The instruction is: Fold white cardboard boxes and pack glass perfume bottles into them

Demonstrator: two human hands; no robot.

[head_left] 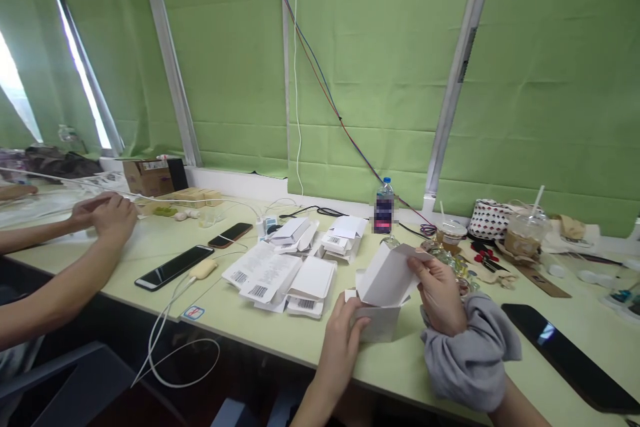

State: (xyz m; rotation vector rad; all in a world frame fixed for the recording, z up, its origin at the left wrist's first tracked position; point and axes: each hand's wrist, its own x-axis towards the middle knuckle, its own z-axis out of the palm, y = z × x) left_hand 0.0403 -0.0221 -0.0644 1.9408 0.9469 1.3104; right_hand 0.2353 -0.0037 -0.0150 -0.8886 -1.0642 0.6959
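A small white cardboard box stands upright near the table's front edge, its lid flap raised. Fingers of my left hand wrap around the box's left side. My right hand, with a grey scrunchie at the wrist, pinches the upper right edge of the lid flap. Just left of the box lie stacks of flattened white boxes with barcodes. What the box contains is hidden from this angle.
Phones and a white cable lie to the left, by a co-worker's hands. A bottle stands behind the boxes. Drink cups, glass ornaments and a large black phone are at right.
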